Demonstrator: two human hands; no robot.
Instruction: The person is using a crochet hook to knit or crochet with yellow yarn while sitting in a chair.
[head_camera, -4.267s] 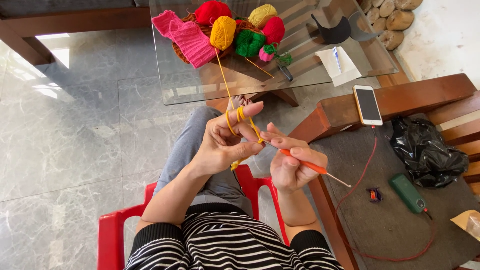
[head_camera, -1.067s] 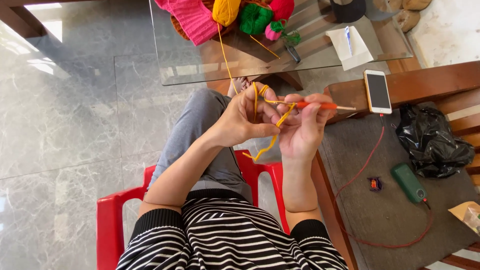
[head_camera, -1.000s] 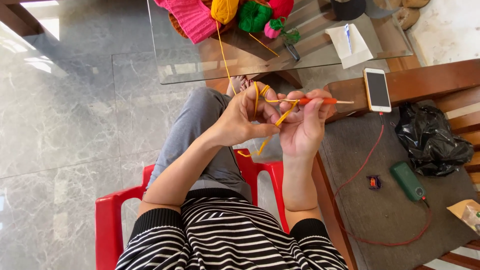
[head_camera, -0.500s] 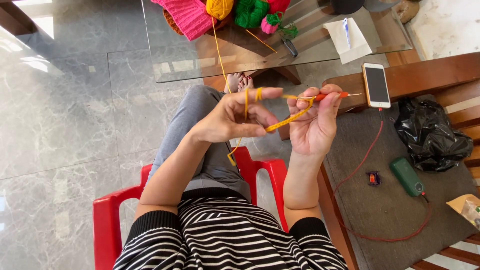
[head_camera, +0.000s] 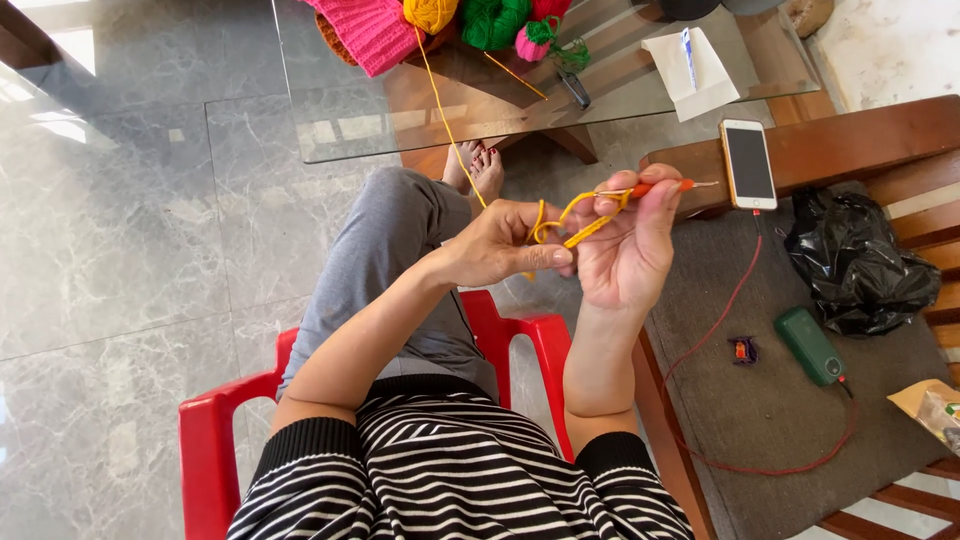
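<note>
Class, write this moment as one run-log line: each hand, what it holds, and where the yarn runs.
left hand: pinches yellow yarn | right hand: holds orange crochet hook | strand runs up to yellow ball on glass table

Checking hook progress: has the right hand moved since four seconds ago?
Yes. The right hand rose with the hook toward the phone, away from the red chair.
</note>
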